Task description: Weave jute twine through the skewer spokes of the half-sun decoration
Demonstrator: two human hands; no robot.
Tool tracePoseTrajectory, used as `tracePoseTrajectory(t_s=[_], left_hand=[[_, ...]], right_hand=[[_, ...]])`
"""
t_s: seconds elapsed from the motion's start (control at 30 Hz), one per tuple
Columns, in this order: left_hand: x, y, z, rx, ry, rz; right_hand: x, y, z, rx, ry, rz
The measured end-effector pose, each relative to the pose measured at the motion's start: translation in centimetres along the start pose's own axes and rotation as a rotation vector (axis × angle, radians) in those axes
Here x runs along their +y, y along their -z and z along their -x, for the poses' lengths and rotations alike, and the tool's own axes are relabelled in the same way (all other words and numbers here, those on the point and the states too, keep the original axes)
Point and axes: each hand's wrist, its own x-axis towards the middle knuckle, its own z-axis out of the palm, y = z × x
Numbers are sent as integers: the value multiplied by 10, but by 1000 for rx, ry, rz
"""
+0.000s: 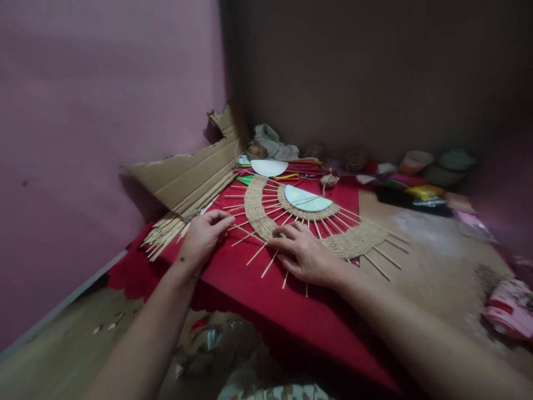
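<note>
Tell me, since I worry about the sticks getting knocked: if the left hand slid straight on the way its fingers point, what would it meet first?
Probably the loose sticks fanning out of the woven half-ring: the left hand points right across the red cloth, fingertips almost at them. Depth is unclear.

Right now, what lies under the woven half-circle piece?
A red cloth lies under the woven half-circle piece. The right hand covers part of its rim; what the cloth covers is hidden.
</note>
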Motion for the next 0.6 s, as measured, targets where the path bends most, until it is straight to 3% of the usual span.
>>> tracePoseTrajectory(t_s=[0.13,0.37,0.6], left_hand=[[-2,4,-3,14,-64,-151],[-2,4,2,-3,-44,-135],[-3,8,8,-29,-87,-241]], right_hand=[[-1,3,0,-27,-13,-9],[-2,8,-5,-63,-47,-7],[-8,0,-45,-110,-79,148]])
